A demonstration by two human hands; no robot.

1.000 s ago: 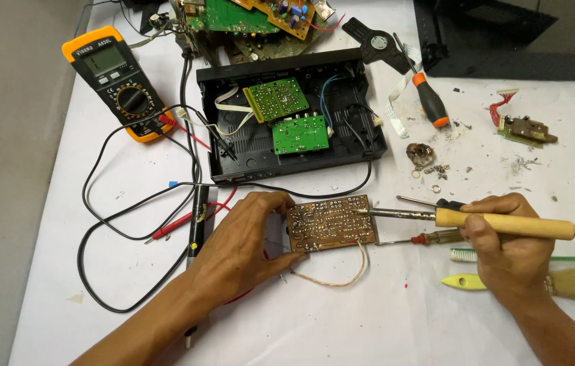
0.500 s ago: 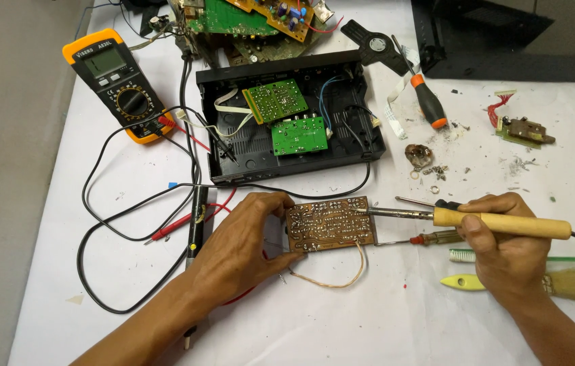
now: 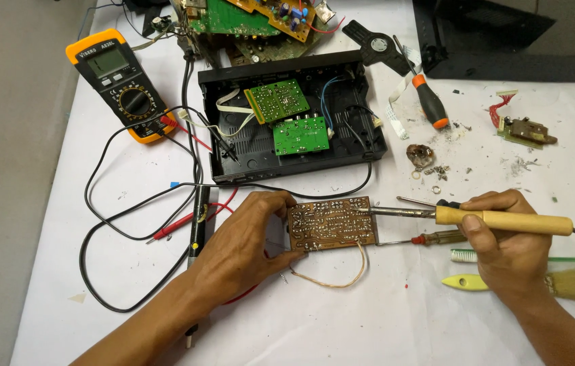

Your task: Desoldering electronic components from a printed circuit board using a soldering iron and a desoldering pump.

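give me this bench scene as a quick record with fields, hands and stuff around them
left hand: left hand grips the left edge of the brown circuit board, solder side up
right hand: right hand holds the soldering iron, tip at the board's right edge
under iron: small screwdriver on the white table
behind board: open black case with two green boards
far left: orange multimeter, leads trailing
right of case: orange-handled screwdriver
near right hand: brush, yellow pry tool

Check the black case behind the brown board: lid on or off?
Off. The black case lies open-topped, with two green boards and loose wires exposed inside. No lid sits over it.
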